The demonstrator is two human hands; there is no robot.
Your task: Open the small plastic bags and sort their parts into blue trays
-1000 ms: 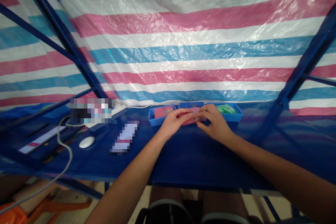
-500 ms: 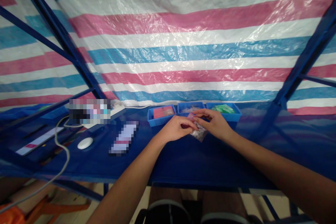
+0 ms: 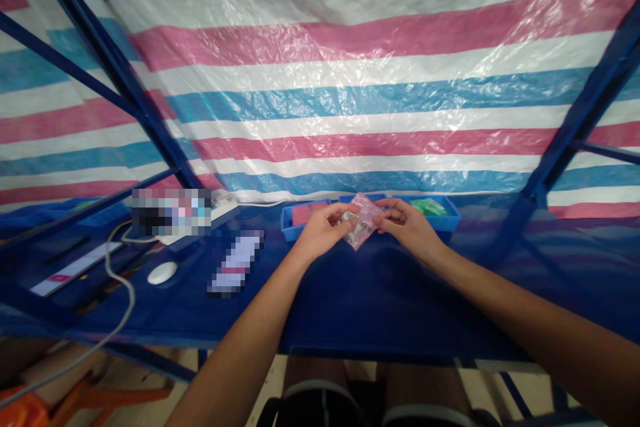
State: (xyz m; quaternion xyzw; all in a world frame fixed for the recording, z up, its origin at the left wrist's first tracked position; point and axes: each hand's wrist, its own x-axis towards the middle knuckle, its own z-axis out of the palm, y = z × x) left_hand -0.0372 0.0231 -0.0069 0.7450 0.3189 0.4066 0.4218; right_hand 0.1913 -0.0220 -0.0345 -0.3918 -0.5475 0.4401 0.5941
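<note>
- A small clear pinkish bag [image 3: 363, 225] is held up between both hands, just above the blue table [image 3: 380, 300] and in front of a row of trays
- The left hand [image 3: 323, 230] is closed on the bag's left side, with thumb and fingers pinched on the plastic
- Something small and pale is seen inside the bag near those fingers; what it is cannot be told
- The right hand [image 3: 407, 225] is pinched on the bag's upper right edge, with the fingers bent
- The two hands are close together, joined only by the bag, which is tilted with one corner hanging down
- Three blue trays are set side by side at the far edge of the table
- The left tray [image 3: 289, 230] is filled with red-pink pieces, the middle tray [image 3: 347, 198] is mostly hidden behind the bag, and the right tray [image 3: 450, 221] is filled with green pieces
- A white mouse [image 3: 163, 272] is laid well to the left, with a grey cable [image 3: 127, 293] looped beside it
- The back is closed off by a striped tarpaulin [image 3: 350, 80] hung behind blue poles [image 3: 125, 73]
</note>
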